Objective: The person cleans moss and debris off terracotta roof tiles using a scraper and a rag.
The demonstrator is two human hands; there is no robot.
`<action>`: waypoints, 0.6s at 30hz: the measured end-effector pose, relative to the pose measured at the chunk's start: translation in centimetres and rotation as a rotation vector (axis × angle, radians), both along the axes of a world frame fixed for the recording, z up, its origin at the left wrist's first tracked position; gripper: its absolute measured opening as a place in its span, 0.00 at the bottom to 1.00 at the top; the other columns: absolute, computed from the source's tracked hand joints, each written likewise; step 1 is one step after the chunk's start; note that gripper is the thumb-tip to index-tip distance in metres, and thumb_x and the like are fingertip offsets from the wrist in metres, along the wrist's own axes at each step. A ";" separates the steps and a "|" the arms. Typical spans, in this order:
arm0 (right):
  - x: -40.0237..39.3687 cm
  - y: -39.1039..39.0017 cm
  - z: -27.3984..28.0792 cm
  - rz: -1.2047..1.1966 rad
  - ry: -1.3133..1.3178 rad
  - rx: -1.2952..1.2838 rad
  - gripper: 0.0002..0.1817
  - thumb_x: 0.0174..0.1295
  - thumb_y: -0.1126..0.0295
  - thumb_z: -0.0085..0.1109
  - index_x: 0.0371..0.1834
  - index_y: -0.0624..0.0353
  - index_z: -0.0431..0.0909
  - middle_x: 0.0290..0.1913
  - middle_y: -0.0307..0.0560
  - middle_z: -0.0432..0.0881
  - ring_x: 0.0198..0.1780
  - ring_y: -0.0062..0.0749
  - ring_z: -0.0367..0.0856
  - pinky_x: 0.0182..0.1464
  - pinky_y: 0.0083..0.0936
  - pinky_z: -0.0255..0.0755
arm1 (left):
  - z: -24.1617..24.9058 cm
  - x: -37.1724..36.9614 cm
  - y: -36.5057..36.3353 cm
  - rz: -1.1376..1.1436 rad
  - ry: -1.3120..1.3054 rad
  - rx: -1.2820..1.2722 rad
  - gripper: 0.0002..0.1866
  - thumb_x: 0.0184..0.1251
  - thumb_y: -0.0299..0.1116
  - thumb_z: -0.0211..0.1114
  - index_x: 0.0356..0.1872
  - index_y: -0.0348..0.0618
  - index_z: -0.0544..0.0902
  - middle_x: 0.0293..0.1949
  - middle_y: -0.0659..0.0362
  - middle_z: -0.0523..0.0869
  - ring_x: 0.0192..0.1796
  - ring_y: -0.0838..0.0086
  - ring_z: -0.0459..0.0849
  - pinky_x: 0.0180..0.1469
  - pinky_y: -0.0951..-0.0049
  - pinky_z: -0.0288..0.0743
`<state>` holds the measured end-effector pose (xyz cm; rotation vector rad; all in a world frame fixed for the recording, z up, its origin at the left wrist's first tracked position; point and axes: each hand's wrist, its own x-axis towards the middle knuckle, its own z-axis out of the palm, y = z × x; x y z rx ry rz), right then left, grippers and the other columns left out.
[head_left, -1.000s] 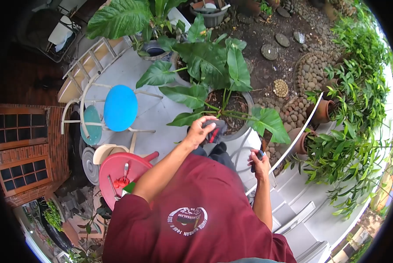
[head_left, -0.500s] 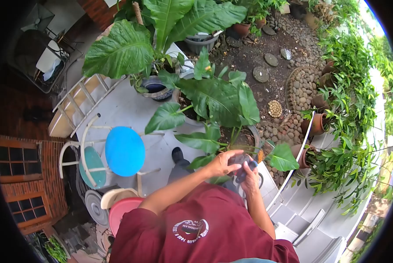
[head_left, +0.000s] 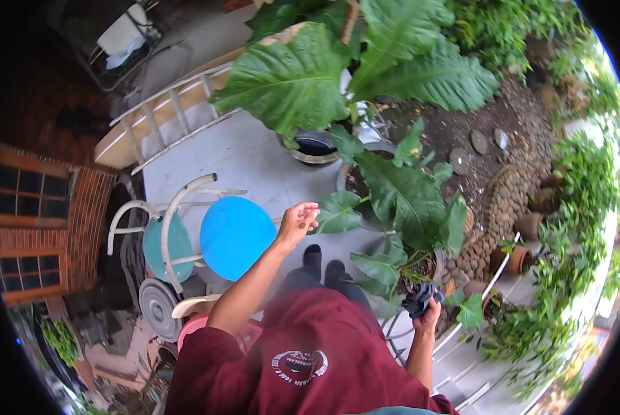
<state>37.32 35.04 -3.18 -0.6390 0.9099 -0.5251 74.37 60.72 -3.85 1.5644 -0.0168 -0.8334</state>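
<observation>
- The right hand (head_left: 431, 317) is shut around a dark bundle (head_left: 418, 300), near the plant (head_left: 408, 202). I think it is held tight so it won't drop.
- The left hand (head_left: 297, 225) is up, well apart from the right hand, with its fingers bent. I can't tell if it pinches something small.
- The feet (head_left: 312, 256) are on the floor (head_left: 185, 163). The blue seat (head_left: 237, 238) is off to their left, maybe to leave room to stand.
</observation>
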 end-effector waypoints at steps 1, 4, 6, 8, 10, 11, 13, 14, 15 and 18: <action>0.6 -0.1 -0.2 0.013 -0.031 0.006 0.14 0.61 0.70 0.61 0.49 0.57 0.74 0.42 0.43 0.82 0.43 0.34 0.83 0.48 0.31 0.80 | 0.2 1.0 0.3 0.042 -0.003 -0.009 0.17 0.72 0.34 0.61 0.57 0.36 0.77 0.49 0.54 0.86 0.38 0.77 0.84 0.41 0.74 0.80; 1.8 -0.3 -0.5 0.028 -0.167 0.058 0.21 0.57 0.71 0.63 0.54 0.63 0.74 0.45 0.46 0.83 0.46 0.36 0.84 0.53 0.34 0.81 | 0.5 2.8 0.8 0.109 0.009 -0.028 0.16 0.72 0.33 0.62 0.56 0.36 0.78 0.48 0.55 0.86 0.38 0.76 0.85 0.41 0.74 0.80; 3.6 -0.6 -0.6 -0.027 -0.199 0.101 0.22 0.57 0.70 0.64 0.55 0.62 0.74 0.44 0.46 0.83 0.44 0.35 0.84 0.52 0.34 0.81 | 0.6 3.7 0.9 0.131 0.026 -0.028 0.16 0.72 0.33 0.62 0.56 0.37 0.78 0.47 0.55 0.86 0.37 0.76 0.85 0.40 0.74 0.80; 5.5 -2.2 -1.5 0.015 -0.186 0.050 0.24 0.57 0.65 0.63 0.58 0.59 0.73 0.43 0.42 0.83 0.45 0.34 0.84 0.51 0.32 0.80 | 0.8 4.8 0.7 0.167 0.017 -0.019 0.16 0.73 0.33 0.62 0.56 0.37 0.78 0.47 0.55 0.87 0.37 0.76 0.85 0.40 0.74 0.80; 8.4 -4.0 -1.9 0.041 -0.211 0.035 0.30 0.55 0.63 0.65 0.61 0.61 0.72 0.43 0.43 0.83 0.42 0.33 0.84 0.47 0.31 0.81 | 1.1 6.3 0.8 0.212 -0.003 -0.019 0.16 0.73 0.33 0.62 0.56 0.37 0.78 0.46 0.55 0.87 0.37 0.76 0.85 0.40 0.74 0.80; 9.9 -5.0 -1.6 0.064 -0.227 0.026 0.30 0.55 0.62 0.67 0.61 0.62 0.72 0.41 0.43 0.82 0.39 0.33 0.83 0.44 0.31 0.82 | 1.4 7.1 0.8 0.232 -0.020 -0.027 0.16 0.73 0.33 0.62 0.56 0.37 0.78 0.46 0.55 0.86 0.37 0.76 0.85 0.40 0.74 0.80; 13.1 -6.2 -0.3 0.071 -0.163 0.010 0.34 0.54 0.60 0.68 0.63 0.63 0.70 0.37 0.41 0.80 0.34 0.30 0.81 0.38 0.30 0.82 | 2.2 8.3 1.0 0.272 -0.043 -0.038 0.16 0.73 0.32 0.61 0.56 0.37 0.78 0.47 0.55 0.86 0.37 0.76 0.85 0.40 0.74 0.80; 14.0 -7.2 -0.6 0.099 -0.177 0.010 0.34 0.55 0.59 0.67 0.63 0.64 0.70 0.36 0.40 0.79 0.33 0.28 0.81 0.36 0.28 0.81 | 2.6 8.7 1.3 0.289 -0.057 -0.033 0.15 0.73 0.32 0.61 0.56 0.37 0.78 0.47 0.55 0.86 0.37 0.75 0.85 0.40 0.74 0.81; 15.3 -7.6 -0.2 0.103 -0.156 0.005 0.33 0.56 0.59 0.66 0.63 0.64 0.70 0.35 0.40 0.78 0.31 0.27 0.80 0.35 0.28 0.80 | 3.0 9.3 1.5 0.308 -0.072 -0.031 0.15 0.73 0.32 0.61 0.56 0.37 0.78 0.47 0.54 0.86 0.37 0.75 0.85 0.40 0.74 0.81; 19.4 -8.7 1.1 0.158 -0.162 0.005 0.33 0.58 0.59 0.64 0.64 0.65 0.69 0.33 0.38 0.77 0.28 0.25 0.77 0.31 0.26 0.78 | 3.3 11.8 2.8 0.391 -0.109 -0.019 0.15 0.73 0.31 0.61 0.56 0.37 0.78 0.48 0.54 0.86 0.36 0.75 0.85 0.39 0.73 0.81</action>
